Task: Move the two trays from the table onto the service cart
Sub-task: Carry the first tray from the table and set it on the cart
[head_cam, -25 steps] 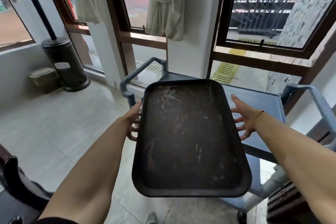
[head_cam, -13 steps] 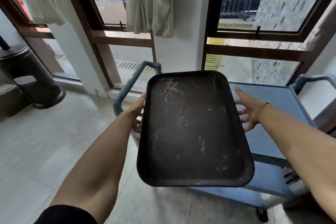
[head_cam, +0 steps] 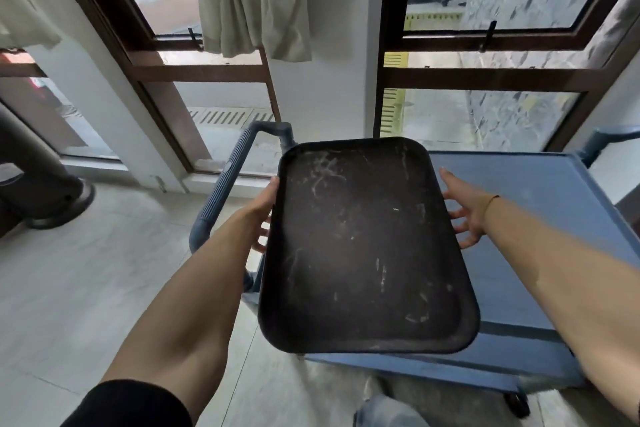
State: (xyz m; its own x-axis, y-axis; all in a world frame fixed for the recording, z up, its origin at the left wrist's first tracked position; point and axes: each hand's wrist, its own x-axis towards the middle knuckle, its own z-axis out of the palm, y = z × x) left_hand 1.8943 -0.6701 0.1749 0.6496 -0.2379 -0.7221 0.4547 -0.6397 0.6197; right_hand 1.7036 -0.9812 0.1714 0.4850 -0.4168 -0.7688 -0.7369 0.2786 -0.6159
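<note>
Dark-framed windows with pale curtains back a tiled floor; no writing is legible. The dark, scuffed rectangular plastic tray has moved further over the blue service cart since a second ago. The left hand and right hand clasp its long edges, fingers underneath.

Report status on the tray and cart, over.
Left hand and right hand gripping the dark tray. Tray held over the blue cart. Cart top bare.
</note>
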